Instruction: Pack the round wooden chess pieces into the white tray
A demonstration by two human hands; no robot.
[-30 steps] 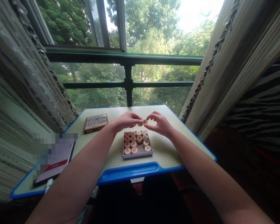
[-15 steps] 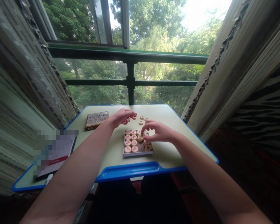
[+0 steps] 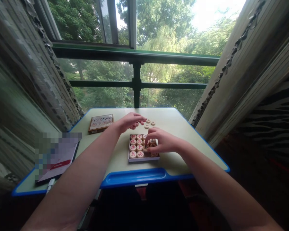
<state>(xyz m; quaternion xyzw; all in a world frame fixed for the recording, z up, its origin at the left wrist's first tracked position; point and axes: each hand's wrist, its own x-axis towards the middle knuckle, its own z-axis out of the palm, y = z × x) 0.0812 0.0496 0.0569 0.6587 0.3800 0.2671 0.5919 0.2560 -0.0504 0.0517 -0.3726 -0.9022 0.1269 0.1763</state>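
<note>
My right hand (image 3: 162,141) pinches a wooden Chinese chess piece (image 3: 145,148) with a dark character, in the third column of a shallow white box (image 3: 144,160). Red-lettered pieces (image 3: 140,148) fill the box's two left columns; others lie along its far side and right side, partly hidden by my right hand. Farther off, my left hand (image 3: 133,121) hovers above the table with fingers stretched to the right, their tips close to some loose pieces (image 3: 146,126). A small round shape shows under its fingers; whether it is touched I cannot tell.
A brown-edged Chinese chess box lid (image 3: 100,123) lies at the table's back left. On the left edge rests a flat pinkish item (image 3: 62,160), partly blurred out. The pale table (image 3: 183,128) has a blue rim and a front groove (image 3: 135,177). Curtains flank the window behind.
My right hand has brought the piece a little nearer to me, lower into the box's third column. My left hand has moved right, towards the loose pieces. The view has shifted slightly.
</note>
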